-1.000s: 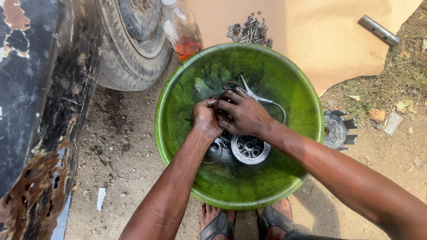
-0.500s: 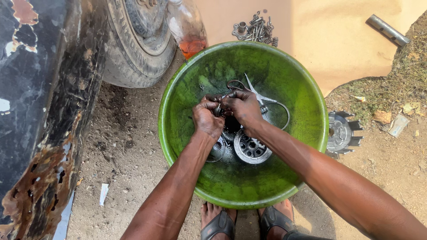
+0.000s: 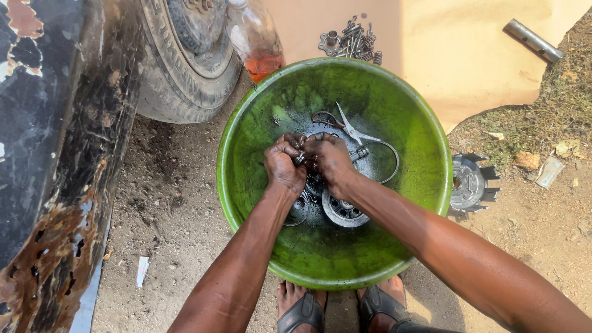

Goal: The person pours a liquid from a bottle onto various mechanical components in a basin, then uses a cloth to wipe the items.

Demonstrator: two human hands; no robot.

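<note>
Over the round green plastic basin (image 3: pixel 425 154), the left hand (image 3: pixel 285 165) and right hand (image 3: pixel 330 161) are closed together on a small dark metal part (image 3: pixel 300 158), above a round ribbed metal hub (image 3: pixel 342 211).

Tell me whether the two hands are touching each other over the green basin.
Touching. The head view shows the left hand and right hand pressed together at the fingers, gripping a small metal part between them above the basin, with no gap visible.

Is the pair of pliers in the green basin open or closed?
Open. The pliers lie in the green basin beyond both hands with handles spread apart into a V.
</note>
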